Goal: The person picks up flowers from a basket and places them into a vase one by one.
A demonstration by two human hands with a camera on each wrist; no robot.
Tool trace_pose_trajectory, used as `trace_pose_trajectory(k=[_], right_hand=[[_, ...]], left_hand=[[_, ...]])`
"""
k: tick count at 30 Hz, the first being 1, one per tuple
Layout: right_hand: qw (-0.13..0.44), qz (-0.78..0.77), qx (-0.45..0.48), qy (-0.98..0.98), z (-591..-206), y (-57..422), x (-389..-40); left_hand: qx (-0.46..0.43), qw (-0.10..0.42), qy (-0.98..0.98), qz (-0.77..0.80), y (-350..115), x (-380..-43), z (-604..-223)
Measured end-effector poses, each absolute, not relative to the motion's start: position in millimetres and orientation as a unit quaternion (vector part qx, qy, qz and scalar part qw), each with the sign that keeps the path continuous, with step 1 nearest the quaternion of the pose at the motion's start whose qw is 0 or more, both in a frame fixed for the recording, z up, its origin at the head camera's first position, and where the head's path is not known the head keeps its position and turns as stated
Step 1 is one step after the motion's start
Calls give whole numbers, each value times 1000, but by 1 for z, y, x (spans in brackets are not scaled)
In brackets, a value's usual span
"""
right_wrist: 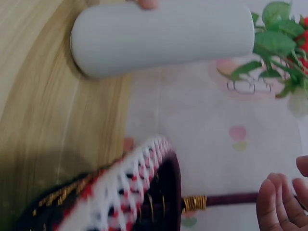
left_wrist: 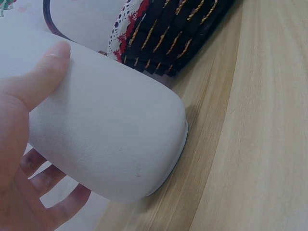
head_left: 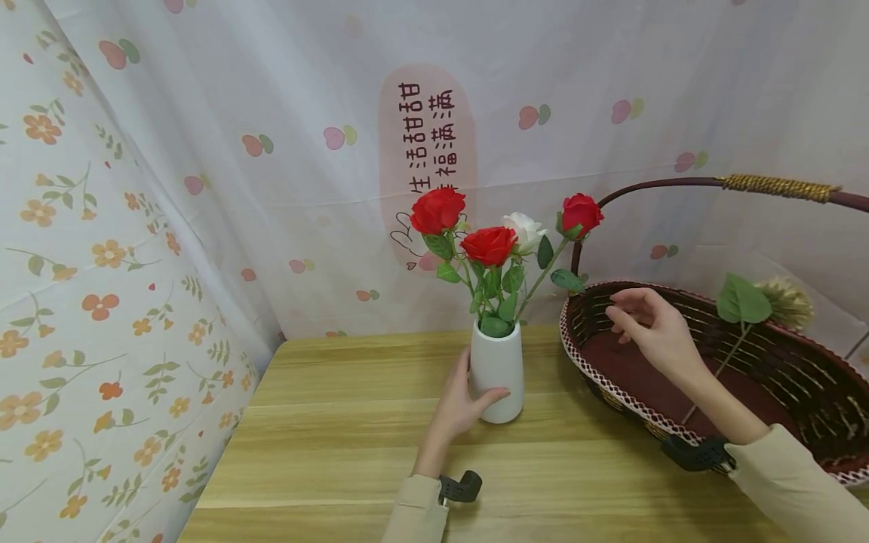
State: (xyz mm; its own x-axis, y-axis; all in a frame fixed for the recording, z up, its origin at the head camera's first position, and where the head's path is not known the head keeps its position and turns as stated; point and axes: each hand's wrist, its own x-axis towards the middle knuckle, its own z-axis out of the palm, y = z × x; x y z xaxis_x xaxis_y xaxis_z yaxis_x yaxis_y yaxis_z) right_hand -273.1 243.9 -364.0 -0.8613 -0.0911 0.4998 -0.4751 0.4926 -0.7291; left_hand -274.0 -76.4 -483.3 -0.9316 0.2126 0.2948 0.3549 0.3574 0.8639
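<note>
A white vase (head_left: 498, 373) stands upright on the wooden table, and my left hand (head_left: 456, 400) grips its side. In the left wrist view the thumb (left_wrist: 53, 65) lies along the vase wall while the other fingers curl behind it. Out of the vase rise a tall red rose (head_left: 437, 211), a lower red rose (head_left: 489, 246), a white rose (head_left: 524, 232) and a red rose (head_left: 581, 215) leaning right. Over the basket's left part hovers my right hand (head_left: 655, 335), fingers loosely bent with nothing in them.
A dark woven basket (head_left: 597, 381) with a lace-trimmed rim and an arched handle (head_left: 679, 182) stands right of the vase. Inside it leans a cream flower (head_left: 787, 302) with a green leaf (head_left: 743, 298). A patterned curtain (head_left: 305, 226) hangs behind the table (head_left: 326, 437).
</note>
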Motion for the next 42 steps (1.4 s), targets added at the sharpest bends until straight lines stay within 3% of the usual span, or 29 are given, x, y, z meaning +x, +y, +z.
trace_pose_trajectory(k=[21, 34, 42], right_hand=[[240, 356, 102, -897, -363, 307, -289], [247, 276, 5, -929, -378, 351, -307], [207, 260, -77, -940, -383, 373, -304]], left_hand=[[-178, 71, -819, -541, -77, -275, -485], [-181, 69, -815, -546, -76, -275, -485], [-178, 67, -815, -548, -77, -274, -485]])
